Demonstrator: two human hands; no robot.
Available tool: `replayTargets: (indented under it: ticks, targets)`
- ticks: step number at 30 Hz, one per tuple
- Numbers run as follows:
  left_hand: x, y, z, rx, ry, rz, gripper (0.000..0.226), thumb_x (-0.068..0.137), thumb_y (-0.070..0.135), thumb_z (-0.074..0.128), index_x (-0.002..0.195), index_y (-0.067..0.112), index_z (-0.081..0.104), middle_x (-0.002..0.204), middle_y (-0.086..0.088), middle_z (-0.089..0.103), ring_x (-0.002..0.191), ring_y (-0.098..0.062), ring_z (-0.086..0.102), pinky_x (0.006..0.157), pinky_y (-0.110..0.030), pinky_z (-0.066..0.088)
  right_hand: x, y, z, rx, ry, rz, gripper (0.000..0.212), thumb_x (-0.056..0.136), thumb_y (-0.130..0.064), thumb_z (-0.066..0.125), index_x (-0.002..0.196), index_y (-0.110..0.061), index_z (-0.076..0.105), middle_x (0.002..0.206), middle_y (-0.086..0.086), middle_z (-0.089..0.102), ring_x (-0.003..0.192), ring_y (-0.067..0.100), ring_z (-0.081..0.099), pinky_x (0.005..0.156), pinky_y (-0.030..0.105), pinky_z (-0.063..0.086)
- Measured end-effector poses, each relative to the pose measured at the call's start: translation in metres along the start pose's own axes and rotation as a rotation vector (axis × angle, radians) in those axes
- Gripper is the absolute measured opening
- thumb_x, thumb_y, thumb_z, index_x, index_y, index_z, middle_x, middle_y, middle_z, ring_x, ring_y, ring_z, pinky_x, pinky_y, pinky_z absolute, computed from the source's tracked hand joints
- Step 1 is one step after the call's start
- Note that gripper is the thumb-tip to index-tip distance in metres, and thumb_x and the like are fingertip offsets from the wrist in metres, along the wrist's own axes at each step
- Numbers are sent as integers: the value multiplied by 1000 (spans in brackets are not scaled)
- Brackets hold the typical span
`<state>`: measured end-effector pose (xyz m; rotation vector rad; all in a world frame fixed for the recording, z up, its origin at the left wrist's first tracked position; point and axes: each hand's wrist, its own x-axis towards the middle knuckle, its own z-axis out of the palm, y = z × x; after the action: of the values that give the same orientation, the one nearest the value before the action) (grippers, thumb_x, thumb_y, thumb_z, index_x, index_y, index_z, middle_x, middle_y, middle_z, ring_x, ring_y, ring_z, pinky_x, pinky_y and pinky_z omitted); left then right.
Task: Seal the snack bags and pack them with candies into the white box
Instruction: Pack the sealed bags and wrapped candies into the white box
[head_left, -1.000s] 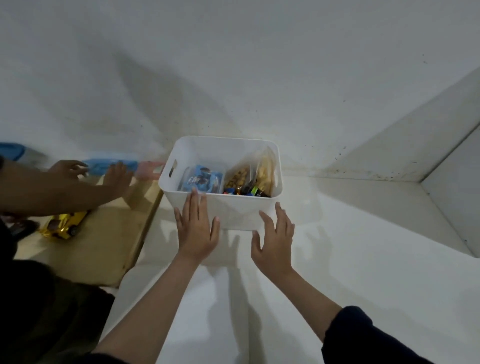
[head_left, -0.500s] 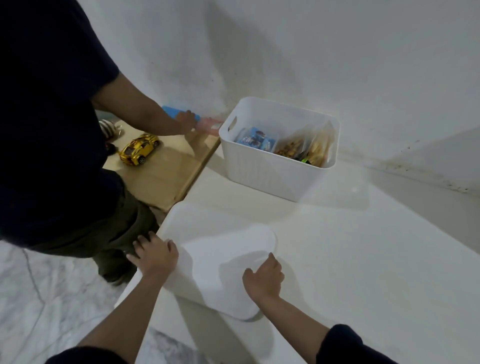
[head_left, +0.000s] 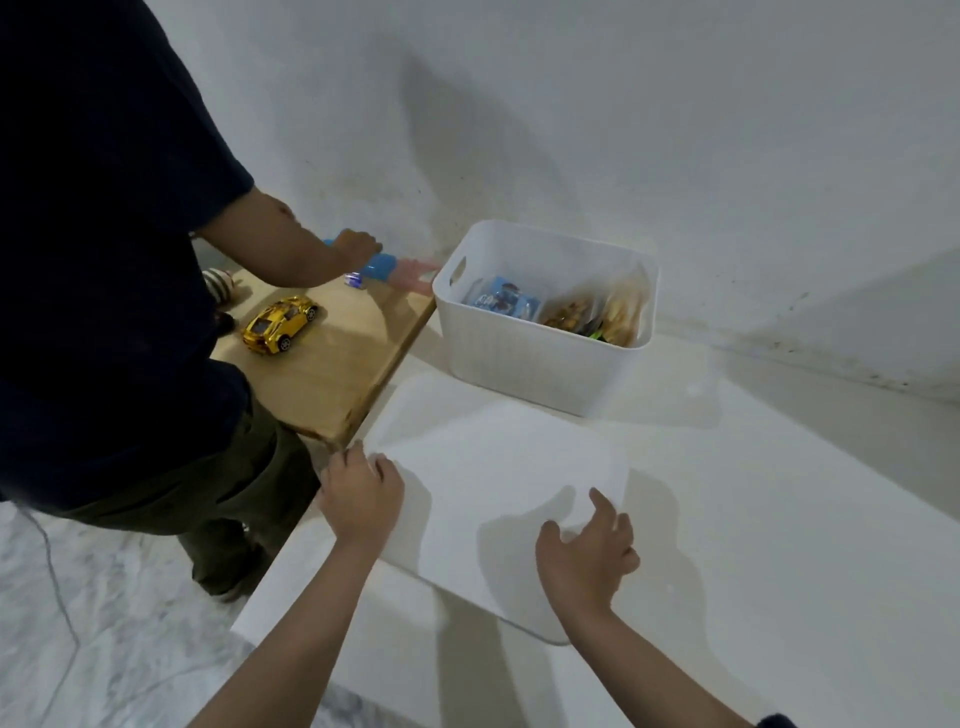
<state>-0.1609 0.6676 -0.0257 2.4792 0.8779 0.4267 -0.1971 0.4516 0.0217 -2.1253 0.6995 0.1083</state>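
The white box (head_left: 540, 364) stands on the white surface by the wall. Inside it are a blue snack packet (head_left: 501, 301) and clear bags of brownish snacks (head_left: 621, 312); candies cannot be told apart. A flat white lid (head_left: 493, 478) lies in front of the box, slightly raised at its near side. My left hand (head_left: 361, 493) grips the lid's left corner with curled fingers. My right hand (head_left: 587, 556) holds the lid's near right edge, fingers spread over it.
Another person in a dark shirt (head_left: 104, 260) stands at the left, a hand on a blue toy (head_left: 376, 270). A gold toy car (head_left: 280, 323) sits on a wooden board (head_left: 332, 379) beside the box. Marble floor (head_left: 104, 649) lies below left.
My hands left the box's front wall and took hold of the white lid. The view swung right and the lid has moved up toward the box.
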Motion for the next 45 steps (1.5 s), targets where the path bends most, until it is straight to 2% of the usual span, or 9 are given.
replayTargets:
  ticks: [8,16,28,31,34,36,39,41,45]
  targets:
    - [64,118,-36,-207,133,188,33,89,18,48,116,2,58,109,-18,58,100,-33,52,89,-43,40,47,-78,-45,165,186,-149,58,83,-20,60,136,-24,35,155,12,11,135,35,14,107,51,27]
    - [150,185,-12,-104,-122,235,52,86,30,48,135,14,42,133,-12,49,120,-32,47,97,-44,42,149,-152,-56,101,88,-85,53,82,-28,57,132,-25,40,137,13,32,125,35,26,98,44,40]
    - [209,217,42,-52,-203,312,36,89,23,51,117,-1,47,118,-18,50,103,-31,53,78,-35,44,268,-189,-48,42,48,-174,47,85,-27,54,130,-18,43,129,14,41,126,33,27,86,36,39]
    - [213,222,46,31,-202,290,43,91,29,49,120,-2,46,120,-17,49,104,-32,54,75,-36,43,277,-186,-43,-54,62,-213,49,85,-25,55,132,-16,41,129,16,39,126,35,27,82,34,36]
    - [210,219,47,91,-241,319,54,92,38,47,127,-2,40,126,-18,47,107,-32,53,72,-35,42,271,-177,-32,-340,119,-298,48,88,-27,49,132,-13,40,136,20,33,124,38,27,87,39,38]
    - [206,215,50,106,-293,347,72,92,49,43,138,-4,26,140,-19,35,121,-36,45,88,-42,43,266,-172,-24,-531,166,-328,46,91,-30,42,133,-13,38,146,28,22,128,41,27,99,47,35]
    - [205,212,55,263,-363,410,97,87,68,29,146,-4,0,157,-17,2,144,-34,12,114,-50,21,265,-171,-19,-637,187,-341,49,93,-33,36,138,-14,32,150,34,9,135,43,22,106,55,25]
    - [209,211,57,320,-418,428,98,85,73,22,148,5,-7,158,-14,-13,146,-31,-6,116,-56,6,264,-169,-19,-606,188,-342,47,93,-32,36,136,-14,35,151,33,10,135,43,22,105,56,26]
    - [212,210,61,375,-431,502,90,84,74,13,150,15,-6,158,-7,-17,145,-29,-13,114,-59,-4,260,-161,-22,-502,219,-373,42,91,-32,41,128,-12,45,151,28,17,130,41,31,92,50,42]
